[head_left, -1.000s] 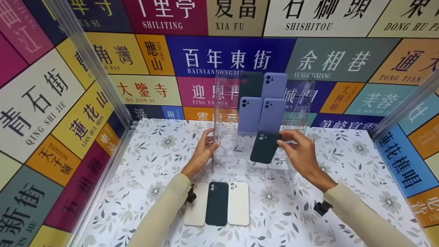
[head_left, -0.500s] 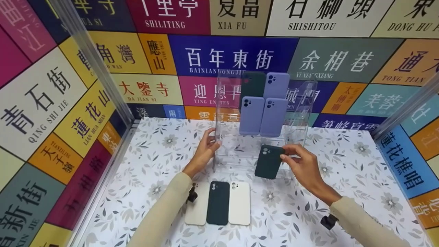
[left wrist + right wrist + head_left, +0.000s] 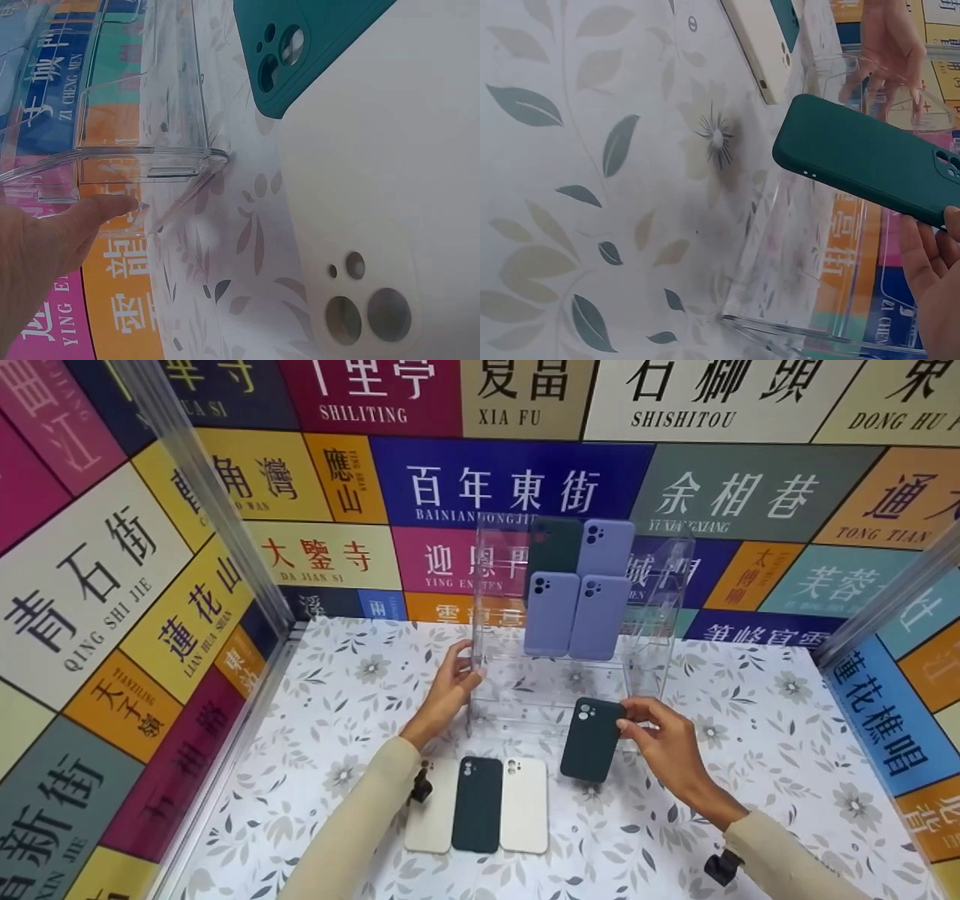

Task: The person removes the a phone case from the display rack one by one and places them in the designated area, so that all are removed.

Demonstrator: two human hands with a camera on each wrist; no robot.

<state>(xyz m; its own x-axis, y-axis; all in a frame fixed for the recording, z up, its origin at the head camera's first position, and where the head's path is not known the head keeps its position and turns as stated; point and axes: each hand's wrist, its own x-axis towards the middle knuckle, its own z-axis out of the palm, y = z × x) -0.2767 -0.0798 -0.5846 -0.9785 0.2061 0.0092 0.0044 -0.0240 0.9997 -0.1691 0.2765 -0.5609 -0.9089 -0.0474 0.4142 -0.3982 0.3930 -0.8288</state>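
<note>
My right hand [image 3: 667, 742] pinches the upper right edge of a dark green phone case [image 3: 591, 742], held tilted in front of the clear display stand [image 3: 480, 607]. In the right wrist view that green case [image 3: 862, 154] shows its back, with fingertips [image 3: 913, 236] at its edge. My left hand [image 3: 448, 690] grips the stand's left side, thumb in front. On the stand stand two lilac phone cases [image 3: 551, 615] side by side in the lower row; behind them are a green case [image 3: 556, 544] and another lilac case [image 3: 609, 544].
On the floral tablecloth [image 3: 360, 810], nearer me, lie a cream phone case [image 3: 427, 821] partly under my left sleeve, a dark green case [image 3: 477, 806] and a white case [image 3: 525, 806]. Sign-patterned panels [image 3: 510, 480] enclose the back and sides.
The green case in my right hand has moved down and towards me, away from the lower right lilac case it overlapped. My left hand has stayed at the stand's side.
</note>
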